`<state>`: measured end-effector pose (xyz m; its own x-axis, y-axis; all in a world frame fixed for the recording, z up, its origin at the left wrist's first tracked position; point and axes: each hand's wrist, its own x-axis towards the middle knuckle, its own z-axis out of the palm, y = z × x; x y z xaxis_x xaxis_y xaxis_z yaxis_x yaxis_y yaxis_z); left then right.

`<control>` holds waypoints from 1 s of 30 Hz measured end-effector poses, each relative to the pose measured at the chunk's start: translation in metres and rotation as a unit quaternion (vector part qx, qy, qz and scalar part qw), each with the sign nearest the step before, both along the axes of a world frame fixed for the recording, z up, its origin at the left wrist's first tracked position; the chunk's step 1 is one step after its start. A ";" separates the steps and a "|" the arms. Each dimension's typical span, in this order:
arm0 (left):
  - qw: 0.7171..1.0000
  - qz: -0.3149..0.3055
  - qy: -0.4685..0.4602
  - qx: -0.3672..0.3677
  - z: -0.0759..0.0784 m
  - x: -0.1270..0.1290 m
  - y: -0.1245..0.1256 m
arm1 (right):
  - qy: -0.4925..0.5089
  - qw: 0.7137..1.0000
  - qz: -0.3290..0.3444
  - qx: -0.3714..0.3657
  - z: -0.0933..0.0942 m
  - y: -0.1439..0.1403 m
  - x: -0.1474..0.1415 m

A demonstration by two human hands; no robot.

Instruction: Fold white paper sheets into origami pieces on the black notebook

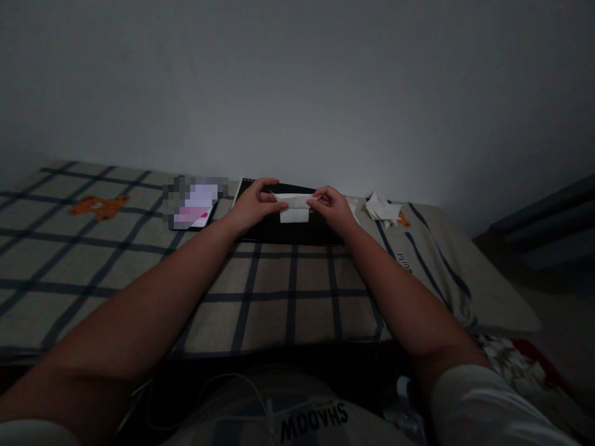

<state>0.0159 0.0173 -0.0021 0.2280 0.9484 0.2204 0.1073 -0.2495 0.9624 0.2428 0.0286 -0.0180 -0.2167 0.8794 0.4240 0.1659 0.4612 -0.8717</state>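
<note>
Both hands pinch a small white folded paper (294,207) over a black board (288,229) at 12 o'clock on the checked bed: left hand (253,204) fingers closed on its left end, right hand (331,207) on its right. Several folds look made; shaping seems unfinished. Crumpled papers (382,209) lie at 1 o'clock.

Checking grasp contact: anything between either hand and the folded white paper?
Nothing visible. The left hand and right hand each pinch an end of the folded white paper directly, above the black board on the plaid sheet. The crumpled paper scraps lie apart, off to the right.
</note>
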 end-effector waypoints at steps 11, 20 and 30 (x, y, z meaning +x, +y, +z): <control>0.997 0.069 0.031 0.027 0.000 0.003 -0.003 | 0.009 0.999 -0.002 -0.034 -0.010 0.004 -0.002; 0.999 0.029 0.007 -0.014 0.002 0.006 -0.006 | 0.041 0.997 -0.036 -0.061 -0.005 -0.001 -0.003; 0.998 0.052 -0.014 -0.026 -0.001 0.006 -0.005 | 0.137 0.977 0.007 -0.166 -0.001 -0.008 -0.010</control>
